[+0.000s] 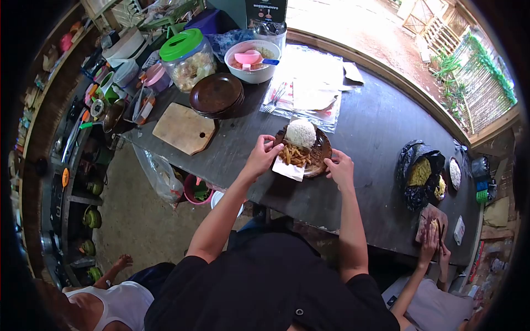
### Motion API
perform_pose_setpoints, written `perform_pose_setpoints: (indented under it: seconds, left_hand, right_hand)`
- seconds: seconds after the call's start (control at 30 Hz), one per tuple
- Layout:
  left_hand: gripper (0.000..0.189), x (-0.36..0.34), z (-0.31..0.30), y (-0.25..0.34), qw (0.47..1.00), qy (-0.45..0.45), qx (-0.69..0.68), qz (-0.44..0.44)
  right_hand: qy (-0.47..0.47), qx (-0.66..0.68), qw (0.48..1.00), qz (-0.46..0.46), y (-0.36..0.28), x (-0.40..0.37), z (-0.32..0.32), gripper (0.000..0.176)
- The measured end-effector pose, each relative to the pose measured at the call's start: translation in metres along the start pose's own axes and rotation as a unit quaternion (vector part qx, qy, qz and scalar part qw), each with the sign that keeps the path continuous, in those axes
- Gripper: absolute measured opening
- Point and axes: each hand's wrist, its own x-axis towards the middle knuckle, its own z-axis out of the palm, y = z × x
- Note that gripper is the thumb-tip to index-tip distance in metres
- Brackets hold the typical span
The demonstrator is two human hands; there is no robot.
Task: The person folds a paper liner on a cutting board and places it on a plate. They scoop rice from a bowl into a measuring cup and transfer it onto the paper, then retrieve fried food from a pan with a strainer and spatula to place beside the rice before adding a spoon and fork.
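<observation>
plate [320,153]: is looking like dark brown wood, pretty dull
paper [288,169]: white sheet, is lying matt and smooth
table [375,127]: dark wood, is coming across matt and kinda worn
cutting board [184,128]: pale bare wood, isn't shining at all
stacked plates [216,94]: brown, are gleaming glossy
jar [192,67]: clear plastic, green plastic lid [181,44] is catching light
</observation>
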Motion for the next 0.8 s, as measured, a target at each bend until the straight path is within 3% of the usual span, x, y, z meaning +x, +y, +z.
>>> perform_pose_setpoints:
  seconds: [0.2,0.27,0.33,0.53,0.8]
  left_hand:
    - [0.050,0.004,0.010,-0.006,0.999,-0.016,0.039,0.011]
    - [0.051,0.012,0.007,-0.023,0.999,-0.022,-0.006,0.022]
    - [0.048,0.006,0.006,-0.013,0.999,-0.013,0.013,0.028]
    - [0.038,0.009,-0.009,0.001,0.996,0.026,0.051,0.062]
    - [0.031,0.058,-0.025,0.027,0.977,0.025,0.160,0.138]
  right_hand:
    - [0.028,-0.035,0.999,0.014,-0.001,-0.009,-0.015,0.040]
    - [0.047,-0.052,0.997,0.012,0.003,-0.007,-0.020,0.040]
    - [0.115,-0.186,0.964,-0.151,0.012,0.001,-0.023,0.037]
    - [0.107,-0.119,0.980,-0.120,-0.011,0.018,-0.021,0.034]
    - [0.108,-0.166,0.970,-0.141,-0.020,0.074,-0.006,0.036]
